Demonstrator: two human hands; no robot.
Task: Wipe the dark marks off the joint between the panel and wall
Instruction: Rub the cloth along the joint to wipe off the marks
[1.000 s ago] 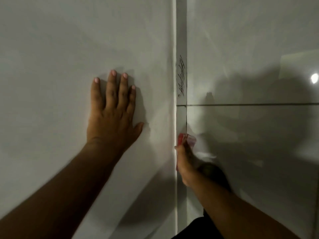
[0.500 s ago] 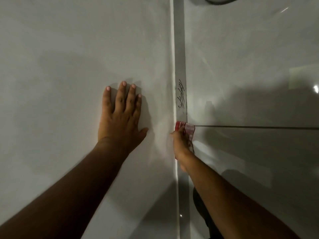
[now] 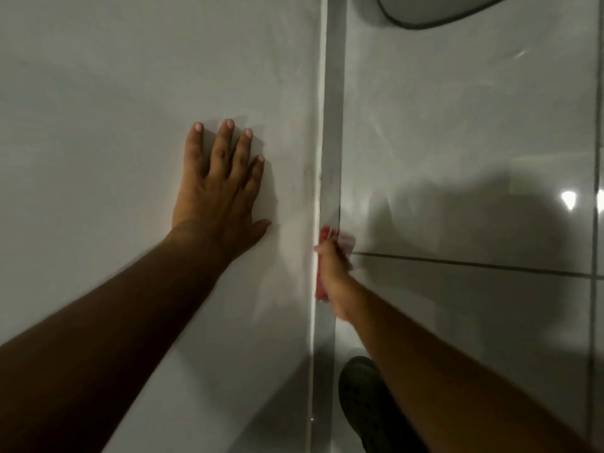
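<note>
A narrow grey joint strip (image 3: 332, 125) runs vertically between the white panel (image 3: 130, 76) on the left and the tiled wall (image 3: 457, 125) on the right. Only a faint smudge (image 3: 322, 178) shows on the strip above my right hand; the image is blurred there. My right hand (image 3: 333, 273) grips a red and white cloth (image 3: 330, 238) and presses it against the strip. My left hand (image 3: 219, 191) lies flat on the panel, fingers spread, holding nothing.
A dark grout line (image 3: 474, 264) crosses the tiled wall at the cloth's height. A dark-rimmed object (image 3: 441, 14) shows at the top right. My dark shoe (image 3: 359, 397) stands on the floor below the joint. A light reflection (image 3: 568, 199) glints on the tiles.
The black scribble seen on the strip earlier no longer shows; only a faint smudge remains. My right hand has travelled up the strip with the cloth. The view has tilted upward.
</note>
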